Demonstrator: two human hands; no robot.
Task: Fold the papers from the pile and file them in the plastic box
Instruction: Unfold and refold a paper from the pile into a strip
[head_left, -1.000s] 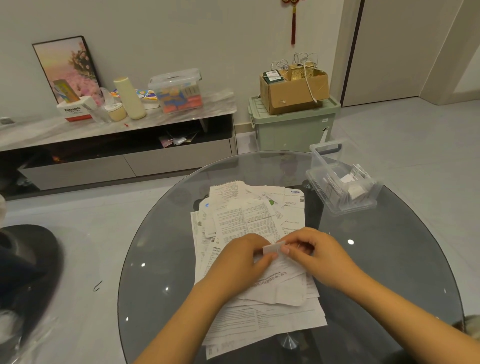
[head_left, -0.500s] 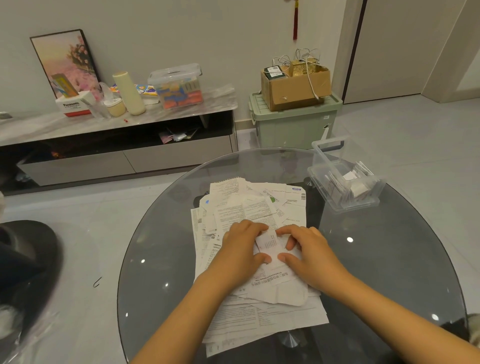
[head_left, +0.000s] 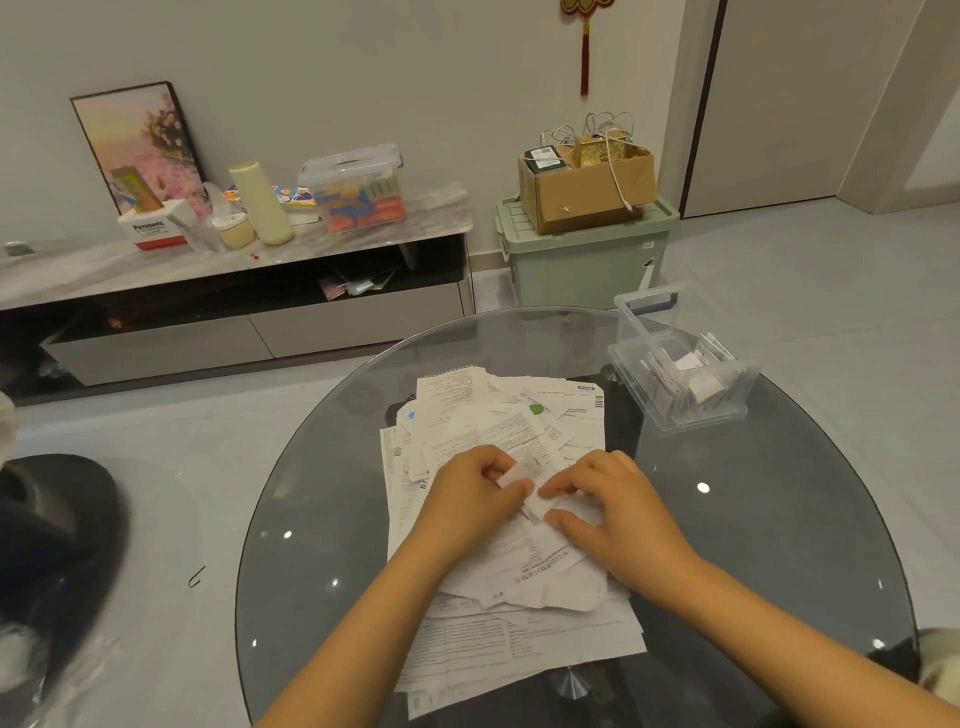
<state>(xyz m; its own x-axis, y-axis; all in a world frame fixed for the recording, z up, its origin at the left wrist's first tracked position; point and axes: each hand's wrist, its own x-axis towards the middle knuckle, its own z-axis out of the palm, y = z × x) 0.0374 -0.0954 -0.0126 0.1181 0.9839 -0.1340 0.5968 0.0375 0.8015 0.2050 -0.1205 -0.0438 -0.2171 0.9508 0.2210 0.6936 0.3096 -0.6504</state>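
Since 0.5 s ago the small slip (head_left: 522, 480) has been doubled down into a narrower strip, and both hands have drawn closer together over it. The left hand (head_left: 470, 499) reaches in from the lower left, knuckles up, its fingers (head_left: 511, 488) curled and pinching the slip's left part. The right hand (head_left: 613, 512) comes from the lower right, palm down, forefinger and thumb bent inward and pinching the slip's right end; the other fingers arch loosely over the papers. The slip sits just above the pile of papers (head_left: 498, 571), which lies spread in the middle of the round glass worktop (head_left: 779, 545). The clear plastic box (head_left: 680, 379) stands open at the worktop's far right edge, well apart from the hands, with several folded papers (head_left: 701, 387) already standing inside it.
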